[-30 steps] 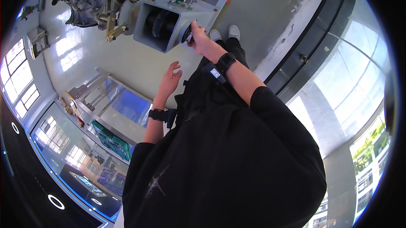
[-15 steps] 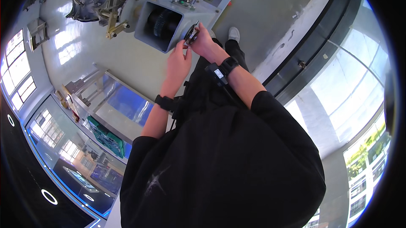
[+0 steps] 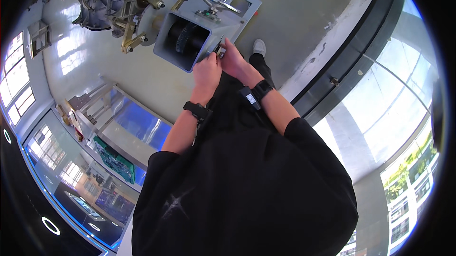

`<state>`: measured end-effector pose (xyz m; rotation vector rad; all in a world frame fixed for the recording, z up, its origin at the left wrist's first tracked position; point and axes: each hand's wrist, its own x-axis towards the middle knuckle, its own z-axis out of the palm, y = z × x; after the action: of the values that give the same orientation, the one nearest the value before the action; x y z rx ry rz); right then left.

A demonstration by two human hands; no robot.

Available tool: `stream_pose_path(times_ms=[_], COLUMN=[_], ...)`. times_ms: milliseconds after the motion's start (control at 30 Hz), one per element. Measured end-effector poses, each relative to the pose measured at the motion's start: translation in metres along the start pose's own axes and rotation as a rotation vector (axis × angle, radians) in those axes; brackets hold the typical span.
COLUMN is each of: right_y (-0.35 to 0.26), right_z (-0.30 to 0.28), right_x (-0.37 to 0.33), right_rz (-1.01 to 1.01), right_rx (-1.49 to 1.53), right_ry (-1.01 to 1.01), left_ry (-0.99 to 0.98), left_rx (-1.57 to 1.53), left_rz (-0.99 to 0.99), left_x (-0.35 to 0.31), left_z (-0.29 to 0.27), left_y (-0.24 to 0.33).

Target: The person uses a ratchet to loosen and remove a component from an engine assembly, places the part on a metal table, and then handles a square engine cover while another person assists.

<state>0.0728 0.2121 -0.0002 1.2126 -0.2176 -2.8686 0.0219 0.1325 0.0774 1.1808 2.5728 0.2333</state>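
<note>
Both my hands meet at the near right side of an open-fronted grey metal box (image 3: pixel 212 52) with a dark ribbed cylinder (image 3: pixel 186 37) inside. Between them shows the edge of a dark metal plate (image 3: pixel 219 47); whether it is fastened to the box cannot be told. My left hand (image 3: pixel 207 72) is closed, fingers curled at the plate's lower edge, with the fingertips mostly hidden. Cupped round the plate's right side is my right hand (image 3: pixel 233 60), its thumb and fingers bent in against it. Each wrist carries a black strap.
Above the box stands a handwheel (image 3: pixel 216 2). An engine block (image 3: pixel 99 2) with brass-coloured brackets (image 3: pixel 127 37) hangs at the upper left. A glass-sided case (image 3: pixel 142 123) and a green tray (image 3: pixel 114 160) lie left. A dark-framed window (image 3: pixel 335 81) runs along the right.
My left hand has moved up and turned its back upward, its fingers now curled. My right hand has shifted slightly down and right, and much of the plate is now hidden.
</note>
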Motion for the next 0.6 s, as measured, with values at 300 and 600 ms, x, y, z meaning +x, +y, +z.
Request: stream_pose_path(times_ms=[300, 600], right_y=[0.013, 0.002], right_z=[-0.013, -0.016], right_x=[0.002, -0.031], right_rz=[-0.131, -0.291], right_rx=[-0.122, -0.604], right_ry=[0.035, 0.143], left_ry=[0.011, 0.019], left_rx=[-0.017, -0.011], left_rz=[0.012, -0.01], left_x=[0.002, 0.002], left_z=[0.001, 0.0], left_y=[0.002, 0.003])
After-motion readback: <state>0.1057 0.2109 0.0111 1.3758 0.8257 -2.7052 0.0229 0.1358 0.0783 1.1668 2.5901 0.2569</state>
